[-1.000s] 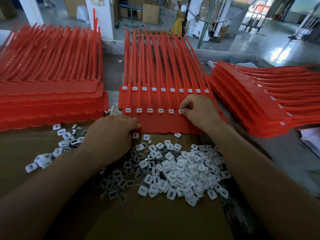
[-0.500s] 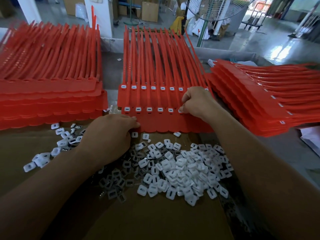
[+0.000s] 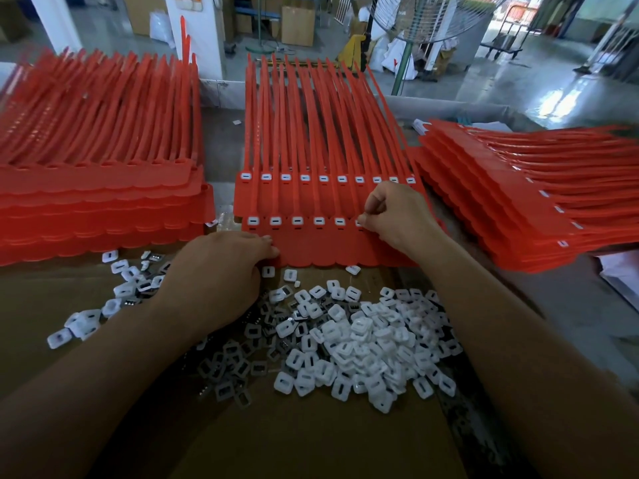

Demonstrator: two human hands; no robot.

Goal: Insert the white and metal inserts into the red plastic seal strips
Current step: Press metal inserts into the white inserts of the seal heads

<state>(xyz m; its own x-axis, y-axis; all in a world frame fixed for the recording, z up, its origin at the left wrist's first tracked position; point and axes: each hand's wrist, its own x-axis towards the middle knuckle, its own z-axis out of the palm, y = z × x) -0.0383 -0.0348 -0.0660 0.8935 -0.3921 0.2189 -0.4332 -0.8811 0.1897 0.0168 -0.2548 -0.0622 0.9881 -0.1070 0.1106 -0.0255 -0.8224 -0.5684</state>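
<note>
Two fingers [image 3: 373,203] of the right hand [image 3: 401,216] are pinching a white insert [image 3: 358,223] at the sixth socket of the front red seal strip [image 3: 345,247]. Fingers of the left hand [image 3: 221,274] are bending onto the strip's near-left corner; whether they are gripping anything cannot be told. Loose inserts [image 3: 363,340] are lying heaped on the cardboard-covered table [image 3: 311,444], just before the strip.

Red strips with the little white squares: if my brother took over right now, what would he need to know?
Left grip: open, rests on the front sheet's near edge.
Right grip: pinches a white insert at the sixth socket.
Loose inserts: piled on the cardboard in front.
Done: back row filled; five in the front row.
Left: seat this one, then the sockets to its right, hidden under that grip.
</note>
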